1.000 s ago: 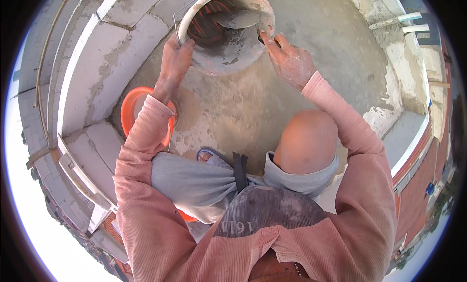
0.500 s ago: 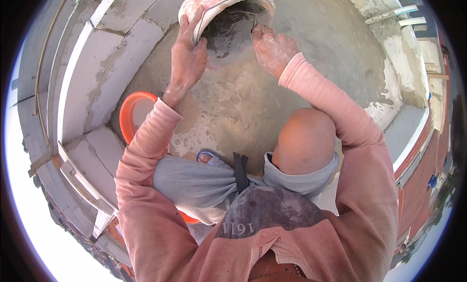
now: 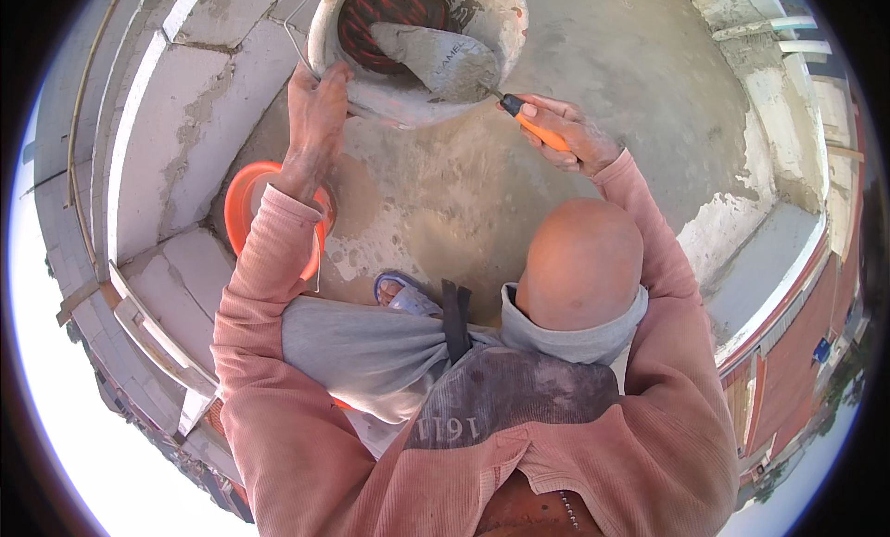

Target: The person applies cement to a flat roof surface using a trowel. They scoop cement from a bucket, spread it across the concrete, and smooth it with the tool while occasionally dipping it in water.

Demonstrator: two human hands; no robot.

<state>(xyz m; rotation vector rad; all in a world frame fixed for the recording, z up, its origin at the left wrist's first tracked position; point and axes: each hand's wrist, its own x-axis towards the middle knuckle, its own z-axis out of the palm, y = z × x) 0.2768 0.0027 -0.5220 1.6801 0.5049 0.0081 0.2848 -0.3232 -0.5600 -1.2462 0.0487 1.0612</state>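
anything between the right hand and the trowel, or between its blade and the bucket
Nothing visible: the right hand holds the trowel by its orange handle, and the blade shows within the open mouth of the bucket.

Bright daylight, fisheye-bent edges

The trowel blade (image 3: 434, 59) is dull metal — the bucket (image 3: 508, 25) rough and matt.

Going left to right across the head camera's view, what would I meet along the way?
By their middles: pale block wall → round orange plastic basin → left hand → whitish mortar-smeared bucket → right hand gripping an orange-and-black trowel handle → patchy grey-white wall.
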